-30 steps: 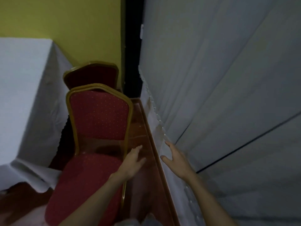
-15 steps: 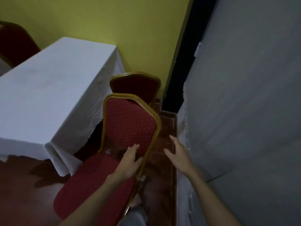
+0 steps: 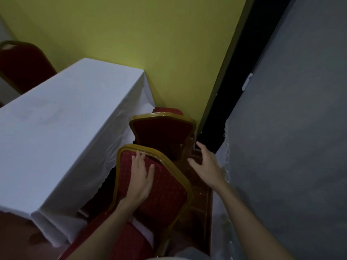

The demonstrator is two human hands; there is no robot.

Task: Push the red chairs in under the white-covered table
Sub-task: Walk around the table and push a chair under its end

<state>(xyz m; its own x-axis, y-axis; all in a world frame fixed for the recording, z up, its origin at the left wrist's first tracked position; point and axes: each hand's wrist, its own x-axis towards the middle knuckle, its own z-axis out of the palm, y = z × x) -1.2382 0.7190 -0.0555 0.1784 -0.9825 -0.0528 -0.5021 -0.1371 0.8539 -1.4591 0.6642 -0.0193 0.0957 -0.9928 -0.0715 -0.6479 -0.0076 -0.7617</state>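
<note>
The near red chair (image 3: 167, 192), gold-framed with a dotted backrest, stands beside the white-covered table (image 3: 62, 132); its seat reaches partly under the cloth's hanging edge. My left hand (image 3: 139, 175) lies flat on the front of its backrest, fingertips near the top rail, fingers apart, not gripping. My right hand (image 3: 207, 164) hovers open to the right of the chair, above the floor, touching nothing. A second red chair (image 3: 163, 132) stands just behind, close to the yellow wall.
A grey-white curtain or cloth (image 3: 293, 147) hangs close on the right, leaving a narrow strip of reddish floor (image 3: 199, 209). A dark gap (image 3: 231, 87) runs between yellow wall (image 3: 131, 44) and curtain. Another red chair back (image 3: 20, 64) shows beyond the table, far left.
My left hand slid up from the backrest's lower edge to its top. The view swung left, bringing more of the table into sight. My right hand rose and stayed open.
</note>
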